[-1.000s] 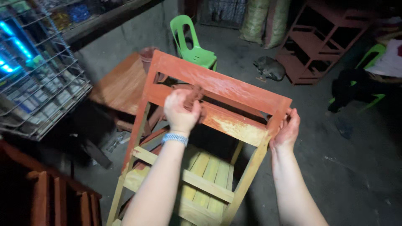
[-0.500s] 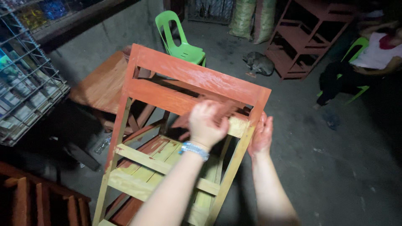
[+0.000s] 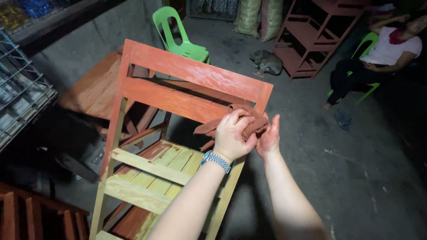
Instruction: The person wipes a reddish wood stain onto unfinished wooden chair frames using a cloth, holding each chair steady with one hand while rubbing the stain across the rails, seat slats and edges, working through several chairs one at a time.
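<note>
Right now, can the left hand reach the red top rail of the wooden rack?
Probably yes. The left hand, holding a red-stained cloth, sits just below the top rail, and nothing lies between them.

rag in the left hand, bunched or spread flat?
Bunched. The left hand grips the reddish rag in a crumpled wad against the wooden rack; folds stick out past the fingers, right hand alongside.

A single light from the camera's side brightly lights the wooden rack (image 3: 178,129) and forearms. The corners fall into deep shadow. Focus is sharp, with slight wide-angle bending at edges.
</note>
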